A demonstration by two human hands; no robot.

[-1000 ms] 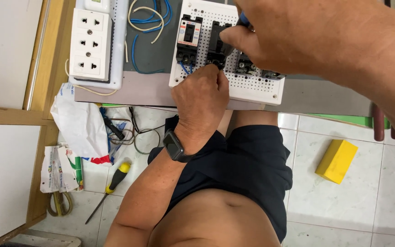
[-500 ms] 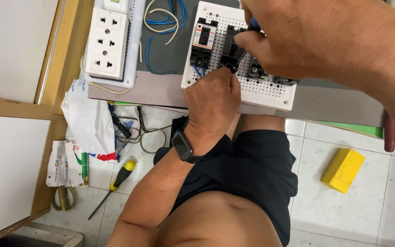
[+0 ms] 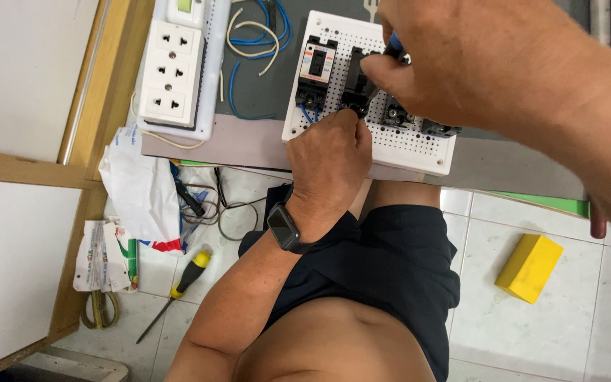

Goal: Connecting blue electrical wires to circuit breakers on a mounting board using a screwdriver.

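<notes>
You're fastening the black breaker (image 3: 356,88) on the white perforated board (image 3: 419,152), left hand (image 3: 330,166) curled closed steadying it, right hand (image 3: 475,60) pinching what seems a blue-handled screwdriver (image 3: 394,44); next, keep the tip seated squarely.

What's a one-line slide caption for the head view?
Left hand steadies a black circuit breaker on a white perforated board; right hand works a blue-handled tool above it.
</notes>
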